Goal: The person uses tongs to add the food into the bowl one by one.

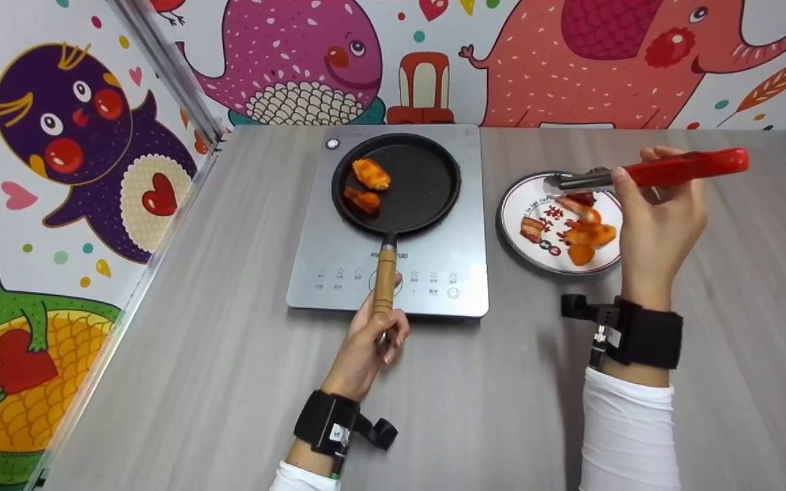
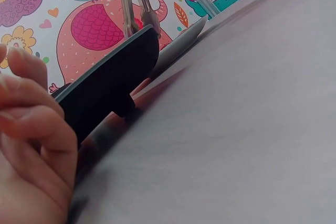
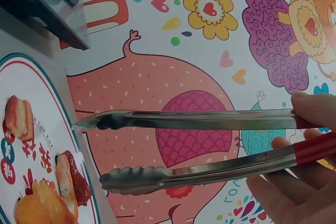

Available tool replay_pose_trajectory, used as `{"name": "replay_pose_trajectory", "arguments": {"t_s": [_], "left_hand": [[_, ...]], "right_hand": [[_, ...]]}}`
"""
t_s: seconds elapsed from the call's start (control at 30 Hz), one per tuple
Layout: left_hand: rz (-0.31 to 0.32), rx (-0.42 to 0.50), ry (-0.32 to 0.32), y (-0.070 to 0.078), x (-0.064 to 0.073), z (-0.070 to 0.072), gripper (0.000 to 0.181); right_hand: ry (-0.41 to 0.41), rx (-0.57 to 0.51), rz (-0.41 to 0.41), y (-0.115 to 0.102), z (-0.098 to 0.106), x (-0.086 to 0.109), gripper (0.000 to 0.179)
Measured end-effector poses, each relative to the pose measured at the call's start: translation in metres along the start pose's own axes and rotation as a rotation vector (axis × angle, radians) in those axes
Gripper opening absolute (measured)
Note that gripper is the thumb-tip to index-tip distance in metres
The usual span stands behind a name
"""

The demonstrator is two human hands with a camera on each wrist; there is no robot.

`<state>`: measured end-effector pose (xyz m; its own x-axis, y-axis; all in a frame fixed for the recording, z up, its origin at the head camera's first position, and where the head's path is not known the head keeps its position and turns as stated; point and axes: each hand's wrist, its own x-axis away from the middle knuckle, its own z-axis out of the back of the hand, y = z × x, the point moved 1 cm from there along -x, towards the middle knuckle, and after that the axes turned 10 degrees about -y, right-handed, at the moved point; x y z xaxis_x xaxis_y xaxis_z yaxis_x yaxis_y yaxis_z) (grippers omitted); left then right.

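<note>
My left hand [image 1: 372, 337] grips the wooden handle [image 1: 385, 279] of a black frying pan [image 1: 427, 184] on a silver induction cooktop [image 1: 311, 239]. Two browned pieces of food, one a chicken piece [image 1: 370, 174], lie on the pan's left side. My right hand [image 1: 666, 225] holds metal tongs [image 3: 210, 120] by their red handles [image 1: 693, 167], over the far side of a white plate [image 1: 512, 228]. The tongs' arms stand apart with nothing between the tips. On the plate lie orange-brown food pieces [image 1: 591, 235] and bacon-like strips [image 1: 531, 230]. In the left wrist view, the pan's dark side [image 2: 110, 72] rises beyond the fingers.
A grey wood-grain table [image 1: 215, 341] carries the cooktop, with the plate close to its right. Behind stands a wall panel with a cartoon elephant [image 1: 591, 75]; another panel with a purple bird [image 1: 72, 116] borders the left side. Both wrists wear black camera straps [image 1: 649, 334].
</note>
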<state>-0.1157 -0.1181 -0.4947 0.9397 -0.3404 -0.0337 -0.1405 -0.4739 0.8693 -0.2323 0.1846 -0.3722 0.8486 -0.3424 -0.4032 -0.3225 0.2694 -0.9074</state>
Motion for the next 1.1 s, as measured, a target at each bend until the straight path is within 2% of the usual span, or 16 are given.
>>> {"name": "replay_pose_trajectory", "arguments": {"t_s": [0.1, 0.3, 0.6, 0.73, 0.93, 1.1], "left_hand": [[-0.001, -0.005, 0.001, 0.0, 0.0, 0.0, 0.063], [-0.002, -0.007, -0.001, -0.001, 0.0, 0.0, 0.063], [-0.012, -0.023, -0.017, -0.001, 0.001, 0.0, 0.062], [-0.018, -0.017, -0.026, 0.0, 0.002, 0.001, 0.061], [-0.012, -0.009, -0.026, -0.001, 0.003, 0.001, 0.063], [-0.008, -0.018, -0.019, 0.0, 0.001, 0.0, 0.062]], "right_hand": [[0.002, 0.004, -0.001, 0.001, -0.001, 0.0, 0.041], [0.006, 0.016, -0.006, -0.016, -0.003, 0.008, 0.039], [0.033, 0.022, -0.043, 0.004, -0.003, 0.0, 0.041], [0.035, 0.018, -0.026, 0.009, -0.005, -0.001, 0.042], [0.019, 0.034, 0.004, 0.005, -0.011, 0.003, 0.04], [0.007, 0.054, -0.006, -0.002, -0.014, 0.007, 0.04]]}}
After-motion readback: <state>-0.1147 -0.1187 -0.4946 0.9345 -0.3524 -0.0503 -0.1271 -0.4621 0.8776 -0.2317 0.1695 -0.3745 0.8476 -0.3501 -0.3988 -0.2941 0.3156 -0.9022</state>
